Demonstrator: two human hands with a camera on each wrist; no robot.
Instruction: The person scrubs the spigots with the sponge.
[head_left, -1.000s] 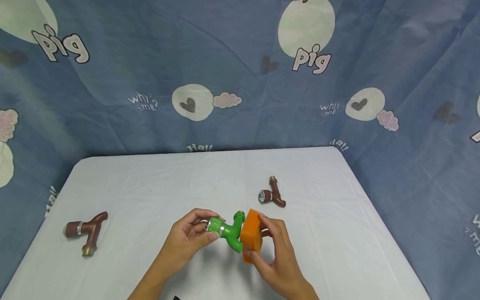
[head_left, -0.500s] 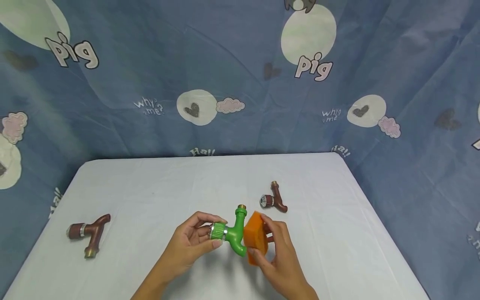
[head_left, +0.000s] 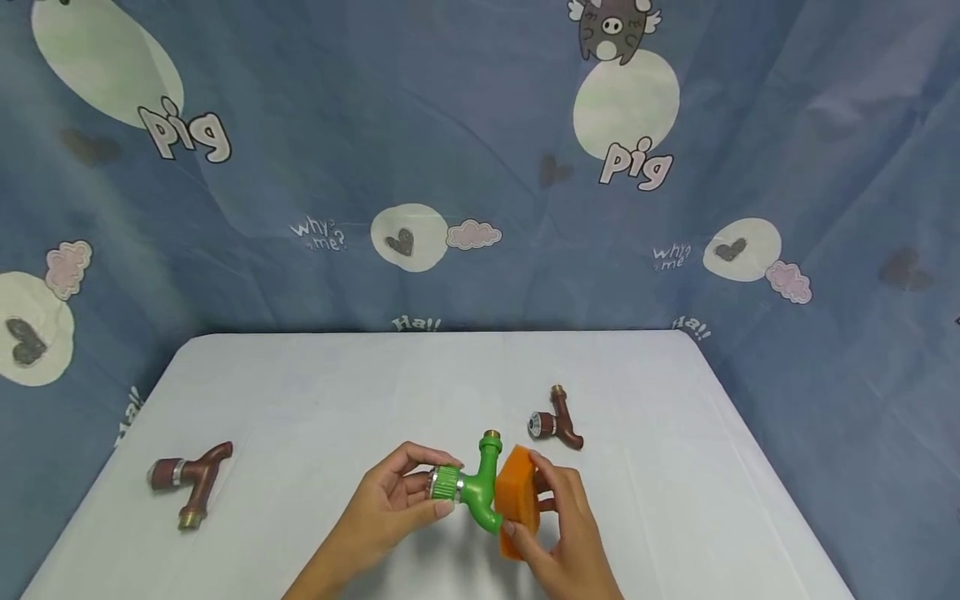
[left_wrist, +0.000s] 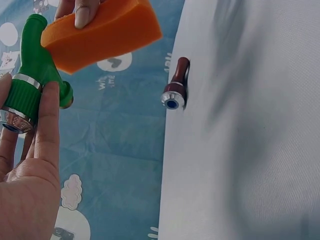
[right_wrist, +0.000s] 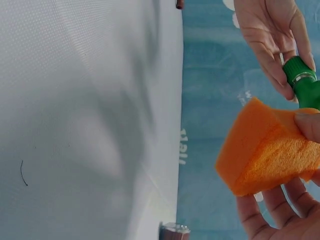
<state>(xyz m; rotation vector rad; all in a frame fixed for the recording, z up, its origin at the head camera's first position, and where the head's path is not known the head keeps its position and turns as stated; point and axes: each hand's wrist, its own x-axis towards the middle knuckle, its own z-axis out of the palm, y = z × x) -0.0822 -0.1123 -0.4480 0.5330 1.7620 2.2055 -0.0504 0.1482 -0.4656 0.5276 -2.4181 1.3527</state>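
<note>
My left hand (head_left: 401, 504) pinches the ribbed knob of a green faucet (head_left: 482, 492) between thumb and fingers, holding it above the table. The faucet's brass threaded end points away and its curved spout bends toward me. In my right hand (head_left: 566, 525) is an orange sponge (head_left: 517, 500), gripped by its sides with the thumb in front and fingers behind. The sponge's face lies right along the faucet's body and spout. In the left wrist view the sponge (left_wrist: 102, 35) overlaps the green faucet (left_wrist: 37, 65) near its spout end.
A brown faucet (head_left: 197, 482) lies at the left of the white table (head_left: 337, 383). Another brown faucet (head_left: 558, 421) lies behind my right hand. A blue patterned cloth (head_left: 480, 167) hangs behind and beside the table. One dark hair-like strand (right_wrist: 23, 174) shows in the right wrist view.
The head view has tilted up, so everything sits lower. The green faucet has turned so its brass threaded end shows. Both hands keep their holds, the sponge staying close against the faucet.
</note>
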